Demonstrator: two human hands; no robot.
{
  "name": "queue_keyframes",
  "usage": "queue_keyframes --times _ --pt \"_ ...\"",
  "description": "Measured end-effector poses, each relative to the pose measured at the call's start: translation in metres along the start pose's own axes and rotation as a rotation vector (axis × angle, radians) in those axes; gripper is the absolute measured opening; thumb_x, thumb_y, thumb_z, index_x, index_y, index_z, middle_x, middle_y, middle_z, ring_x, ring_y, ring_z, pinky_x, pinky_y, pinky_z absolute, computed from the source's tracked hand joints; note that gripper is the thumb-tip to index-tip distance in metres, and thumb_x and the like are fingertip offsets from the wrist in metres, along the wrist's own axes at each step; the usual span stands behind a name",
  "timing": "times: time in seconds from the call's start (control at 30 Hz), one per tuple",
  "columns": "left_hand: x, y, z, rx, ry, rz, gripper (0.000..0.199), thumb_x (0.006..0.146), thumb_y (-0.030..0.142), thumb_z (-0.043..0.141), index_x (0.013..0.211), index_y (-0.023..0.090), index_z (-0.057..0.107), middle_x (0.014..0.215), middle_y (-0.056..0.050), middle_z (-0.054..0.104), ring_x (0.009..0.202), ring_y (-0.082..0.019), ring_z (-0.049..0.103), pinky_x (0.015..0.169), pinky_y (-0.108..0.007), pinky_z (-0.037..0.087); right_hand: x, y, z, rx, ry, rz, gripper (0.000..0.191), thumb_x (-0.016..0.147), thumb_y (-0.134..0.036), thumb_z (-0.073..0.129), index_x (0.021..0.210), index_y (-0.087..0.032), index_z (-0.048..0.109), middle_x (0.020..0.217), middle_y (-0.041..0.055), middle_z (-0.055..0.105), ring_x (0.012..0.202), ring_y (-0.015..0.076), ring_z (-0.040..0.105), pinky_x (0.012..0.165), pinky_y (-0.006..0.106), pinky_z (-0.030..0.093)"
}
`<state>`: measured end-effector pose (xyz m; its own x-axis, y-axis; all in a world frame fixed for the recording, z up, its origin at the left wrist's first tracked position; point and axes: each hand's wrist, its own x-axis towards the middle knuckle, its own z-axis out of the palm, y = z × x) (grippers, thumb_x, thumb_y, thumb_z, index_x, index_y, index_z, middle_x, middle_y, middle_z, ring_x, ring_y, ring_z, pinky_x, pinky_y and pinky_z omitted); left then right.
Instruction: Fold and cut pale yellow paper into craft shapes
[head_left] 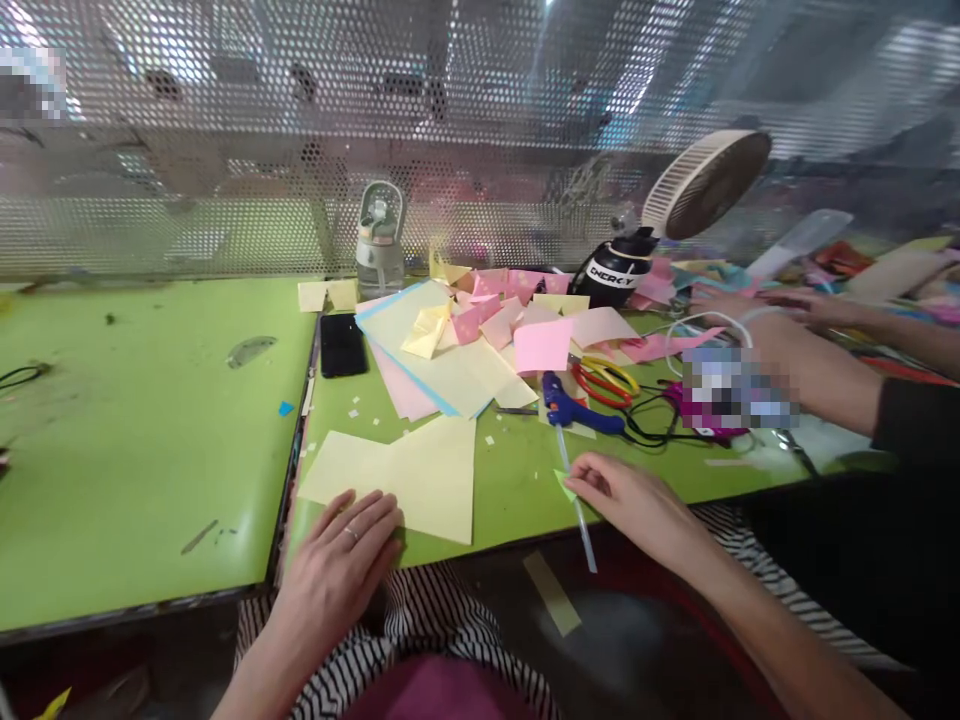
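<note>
My left hand [349, 550] lies flat with its fingers stretched over the lower edge of a pale yellow paper sheet [431, 480]. A small green paper piece [565, 486] is pinched between the fingertips of my right hand [615, 495], near the front edge of the table. Beside those fingertips runs a clear glue stick [583, 535], which extends from the back of a blue glue gun [574, 408] and past the table edge. Pale yellow, blue and pink sheets [457, 370] overlap behind the yellow sheet, with folded pink and yellow pieces on top.
A black phone [343, 346] and a bottle [380, 250] stand at the back left. Scissors [604, 382], cables and a fan [709, 185] are to the right, where another person's arms [817, 370] reach over the table. A seam [289, 470] divides the green tabletop.
</note>
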<state>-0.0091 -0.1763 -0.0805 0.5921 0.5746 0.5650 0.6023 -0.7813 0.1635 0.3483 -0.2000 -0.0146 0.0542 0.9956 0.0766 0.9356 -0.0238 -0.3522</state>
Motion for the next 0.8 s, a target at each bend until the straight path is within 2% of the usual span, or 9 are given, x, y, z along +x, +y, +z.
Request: queue_keyframes --times 0.17,0.37,0.47,0.57,0.67,0.7,0.8 --pt "0.001 0.001 0.001 0.000 -0.029 -0.021 0.027 0.100 0.022 0.044 0.121 0.017 0.061 0.120 -0.007 0.070 0.113 -0.021 0.065 0.103 -0.044 0.048 0.023 -0.008 0.007 0.071 0.045 -0.027 0.028 0.087 -0.050 0.050 0.074 -0.026 0.057 0.069 0.0012 0.070 0.056 0.0183 0.062 0.053 0.029 0.044" --pt "0.004 0.004 0.001 -0.007 -0.020 -0.015 0.027 0.100 0.023 0.045 0.121 0.017 0.062 0.122 -0.008 0.070 0.115 -0.021 0.065 0.105 -0.042 0.048 0.081 -0.006 0.023 0.109 0.110 -0.021 0.025 0.087 -0.046 0.050 0.078 -0.026 0.061 0.072 0.0019 0.073 0.061 0.0197 0.066 0.055 0.029 0.048" --pt "0.003 0.003 0.001 -0.001 -0.022 -0.010 0.028 0.100 0.023 0.045 0.121 0.017 0.061 0.122 -0.009 0.069 0.115 -0.021 0.065 0.105 -0.042 0.048 0.097 -0.005 0.019 0.088 0.140 -0.040 0.021 0.088 -0.038 0.050 0.094 -0.026 0.065 0.079 0.0027 0.075 0.062 0.0203 0.069 0.056 0.031 0.051" --pt "0.001 0.003 0.000 -0.001 -0.021 -0.015 0.028 0.100 0.024 0.046 0.121 0.017 0.062 0.123 -0.008 0.069 0.115 -0.021 0.064 0.106 -0.043 0.048 0.085 -0.016 0.012 0.049 0.154 -0.105 0.030 0.090 -0.034 0.047 0.113 -0.026 0.065 0.091 0.0053 0.077 0.070 0.0228 0.071 0.062 0.036 0.054" --pt "0.000 0.006 0.000 -0.004 -0.023 -0.016 0.028 0.099 0.024 0.047 0.122 0.016 0.062 0.125 -0.008 0.068 0.117 -0.021 0.063 0.108 -0.045 0.046 0.047 -0.043 0.019 0.042 0.096 -0.242 0.027 0.093 -0.036 0.048 0.108 -0.027 0.070 0.106 0.0045 0.075 0.093 0.0233 0.071 0.082 0.039 0.055" --pt "0.000 0.009 0.000 -0.001 -0.030 -0.015 0.029 0.099 0.024 0.047 0.123 0.016 0.061 0.126 -0.008 0.067 0.118 -0.021 0.062 0.108 -0.044 0.045 0.032 -0.053 0.026 0.041 0.071 -0.319 0.027 0.094 -0.036 0.050 0.108 -0.027 0.070 0.109 0.0035 0.075 0.100 0.0222 0.070 0.089 0.039 0.054" --pt "0.001 0.017 0.000 0.016 -0.072 -0.006 0.035 0.099 0.030 0.049 0.130 0.015 0.057 0.130 -0.008 0.065 0.123 -0.021 0.059 0.113 -0.043 0.041 -0.008 -0.082 0.055 -0.100 0.113 -0.730 0.038 0.096 -0.036 0.051 0.129 -0.021 0.061 0.122 0.0092 0.070 0.113 0.0238 0.064 0.097 0.044 0.051"
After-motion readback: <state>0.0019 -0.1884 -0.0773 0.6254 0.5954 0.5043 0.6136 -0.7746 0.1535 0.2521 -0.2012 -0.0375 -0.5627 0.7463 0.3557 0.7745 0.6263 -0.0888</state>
